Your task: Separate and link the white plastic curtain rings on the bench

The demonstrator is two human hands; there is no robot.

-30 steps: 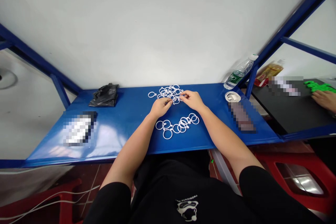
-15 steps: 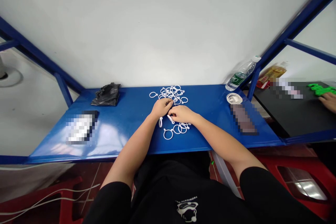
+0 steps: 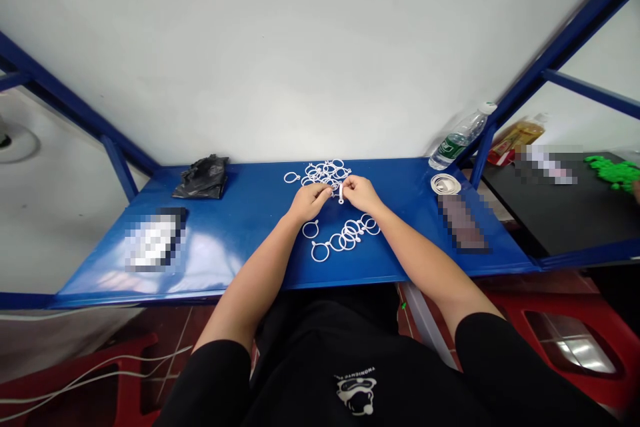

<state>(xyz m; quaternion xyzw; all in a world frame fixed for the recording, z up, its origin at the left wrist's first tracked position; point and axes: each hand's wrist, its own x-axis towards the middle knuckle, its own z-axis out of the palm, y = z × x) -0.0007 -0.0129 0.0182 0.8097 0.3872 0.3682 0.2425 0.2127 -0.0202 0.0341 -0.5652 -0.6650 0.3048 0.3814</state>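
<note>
While pinching narrowly with the fingers of the left hand, not showing whether around anything, at the ring pile, holding an edge-on white ring in the right hand, possibly risking snagging by tugging too close.

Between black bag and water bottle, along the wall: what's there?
Head view: a loose pile of white rings lies between the black bag and water bottle, with the left hand and right hand at its near side.
</note>
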